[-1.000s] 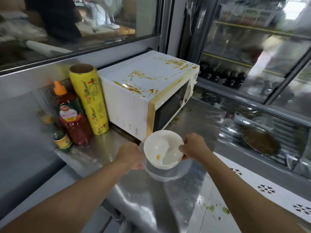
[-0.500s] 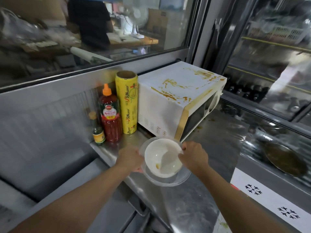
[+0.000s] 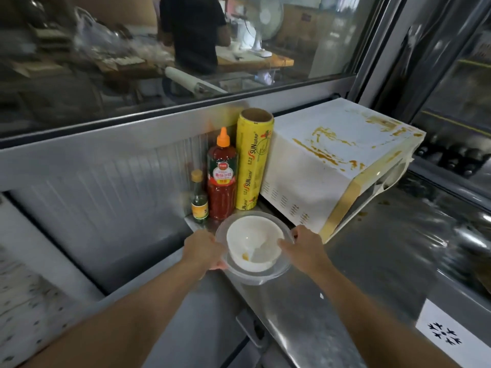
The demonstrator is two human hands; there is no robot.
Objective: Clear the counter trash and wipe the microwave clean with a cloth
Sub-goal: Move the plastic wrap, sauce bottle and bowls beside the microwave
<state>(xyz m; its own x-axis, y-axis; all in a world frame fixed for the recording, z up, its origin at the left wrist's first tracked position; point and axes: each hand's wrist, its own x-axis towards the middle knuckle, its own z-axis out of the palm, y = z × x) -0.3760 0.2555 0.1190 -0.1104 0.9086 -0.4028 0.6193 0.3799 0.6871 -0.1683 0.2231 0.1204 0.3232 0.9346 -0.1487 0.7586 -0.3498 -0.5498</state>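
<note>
Counter (image 3: pixel 305 309): stainless steel, shiny, with brownish spatters near the microwave's front.
Microwave (image 3: pixel 313 181): white, stands at the back right, its top streaked with orange sauce.
Wrap roll (image 3: pixel 253 163): yellow, upright, just beside the microwave.
Sauce bottle (image 3: pixel 221 179): red, orange cap, upright beside the roll.
Small bottle (image 3: pixel 199 199): yellow cap, leftmost.

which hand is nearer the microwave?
Right. The right hand grips the bowls' rim just below the microwave's front corner; the left hand holds the opposite rim, farther left.

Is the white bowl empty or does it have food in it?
Nearly empty: the white bowl, nested in a clear bowl, shows only a small orange smear near its bottom.
</note>
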